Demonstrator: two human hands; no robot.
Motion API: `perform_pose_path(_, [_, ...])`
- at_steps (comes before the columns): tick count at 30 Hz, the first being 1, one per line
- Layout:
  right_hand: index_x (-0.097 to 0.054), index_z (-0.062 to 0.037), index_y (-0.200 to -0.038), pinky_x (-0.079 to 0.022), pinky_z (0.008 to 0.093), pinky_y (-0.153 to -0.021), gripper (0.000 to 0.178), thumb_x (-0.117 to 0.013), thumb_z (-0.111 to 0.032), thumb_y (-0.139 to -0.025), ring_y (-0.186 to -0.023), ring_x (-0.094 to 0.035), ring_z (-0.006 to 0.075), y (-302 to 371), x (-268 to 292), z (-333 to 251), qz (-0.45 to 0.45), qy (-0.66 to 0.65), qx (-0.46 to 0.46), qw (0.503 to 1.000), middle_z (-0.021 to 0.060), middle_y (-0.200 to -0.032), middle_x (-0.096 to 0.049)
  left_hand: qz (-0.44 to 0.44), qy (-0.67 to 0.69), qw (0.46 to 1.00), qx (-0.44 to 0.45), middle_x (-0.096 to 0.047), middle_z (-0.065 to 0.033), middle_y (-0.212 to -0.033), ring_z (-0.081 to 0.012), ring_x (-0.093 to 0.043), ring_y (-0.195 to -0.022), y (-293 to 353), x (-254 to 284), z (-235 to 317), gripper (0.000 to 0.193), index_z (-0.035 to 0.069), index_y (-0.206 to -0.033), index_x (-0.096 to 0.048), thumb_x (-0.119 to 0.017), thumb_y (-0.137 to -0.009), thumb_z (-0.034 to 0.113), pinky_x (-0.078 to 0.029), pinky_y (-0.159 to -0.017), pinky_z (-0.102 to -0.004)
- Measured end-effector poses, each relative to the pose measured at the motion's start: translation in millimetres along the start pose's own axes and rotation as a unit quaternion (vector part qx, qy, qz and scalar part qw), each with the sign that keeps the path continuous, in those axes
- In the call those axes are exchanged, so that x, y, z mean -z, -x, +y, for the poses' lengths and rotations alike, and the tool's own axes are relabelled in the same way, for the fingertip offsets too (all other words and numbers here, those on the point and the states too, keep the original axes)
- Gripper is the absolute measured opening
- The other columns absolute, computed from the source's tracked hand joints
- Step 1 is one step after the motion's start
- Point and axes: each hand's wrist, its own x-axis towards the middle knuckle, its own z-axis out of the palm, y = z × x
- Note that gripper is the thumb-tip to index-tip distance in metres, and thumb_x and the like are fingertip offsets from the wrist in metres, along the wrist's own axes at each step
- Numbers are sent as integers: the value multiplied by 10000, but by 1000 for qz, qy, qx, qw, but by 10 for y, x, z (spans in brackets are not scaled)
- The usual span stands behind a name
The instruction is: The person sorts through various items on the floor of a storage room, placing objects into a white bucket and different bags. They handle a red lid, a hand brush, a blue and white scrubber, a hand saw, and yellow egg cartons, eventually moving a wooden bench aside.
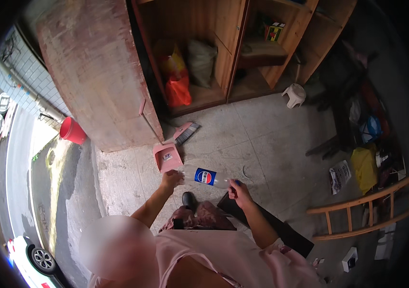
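A transparent plastic soda bottle [206, 176] with a blue, white and red label lies sideways in the air in front of my body. My left hand [172, 178] is closed on its base end. At the other end, my right hand [239, 191] closes round the neck, where a bit of blue cap shows by the fingers. No liquid can be seen inside the bottle. Just beyond my left hand, a pink dustpan [170, 165] rests on the floor with a small scrap in it. Beside it lies a pink broom head [186, 133] with grey bristles.
A wooden cabinet [197, 106] with bags inside stands ahead, next to a worn reddish panel [94, 72]. A red bucket [72, 130] is at the left near the road. To the right are a white stool [294, 95], a wooden ladder-like frame [351, 213] and a yellow bag [364, 165].
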Motion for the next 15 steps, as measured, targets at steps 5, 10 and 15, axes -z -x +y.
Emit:
perform_pose_path(5, [-527,-76,-887,-302,218,-411,182,-589,-238,-830,-450,-404,91,-442,-132,-304,66,-18,31,997,21,-605,-474,-32,-72,997,5,-597,-108,-697,-217,-598,-582,-821,-169,362,137,-33,-820,-562,-611,-779,88,-498,-477,-327])
perform_pose_path(10, [-545,-49,-876,-323,232,-409,214,-617,-239,-806,-454,-431,105,-970,-25,-691,119,-14,41,992,37,-617,-499,-19,-34,994,105,-579,-166,-864,-313,-617,-694,-1592,-516,593,254,-37,-991,-501,-590,-758,14,-556,-563,-443])
perform_pose_path(15, [-542,-40,-850,-343,236,-408,217,-631,-231,-797,-457,-450,115,-1672,38,-1344,132,7,47,990,44,-611,-509,-42,-103,990,91,-579,-178,-871,-335,-622,-716,-2271,-959,1049,366,-34,-1081,-479,-538,-723,-78,-554,-545,-448])
